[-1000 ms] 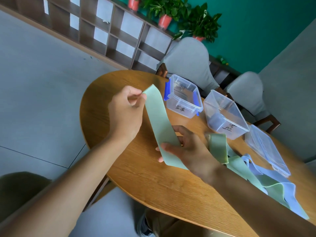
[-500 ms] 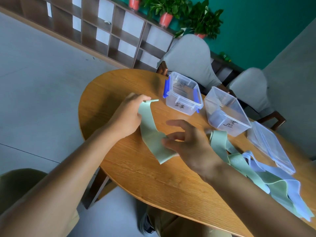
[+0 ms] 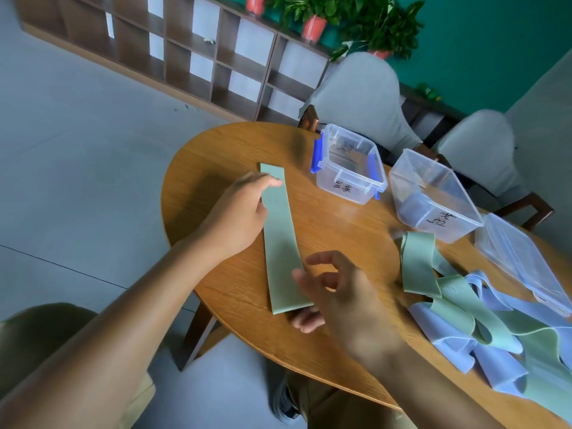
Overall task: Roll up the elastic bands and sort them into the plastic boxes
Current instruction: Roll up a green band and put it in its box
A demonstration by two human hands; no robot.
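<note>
Band: green band (image 3: 283, 243), flat and unrolled on the table (image 3: 223, 156), running from the far end near the left hand to the near end at the right.
Left hand: left hand (image 3: 240, 216) rests on the band's far part, fingers fairly straight, tips on the strip.
Right hand: right hand (image 3: 337, 292) at the near end, fingers loosely spread; whether it pinches the band, cannot tell.
Boxes: blue-clipped box (image 3: 349, 167) and clear box (image 3: 433, 196), side by side, both open, beyond the band.
Lid: lid (image 3: 523, 261) right of the clear box.
Pile: green and blue bands (image 3: 495, 323) heaped at right.
</note>
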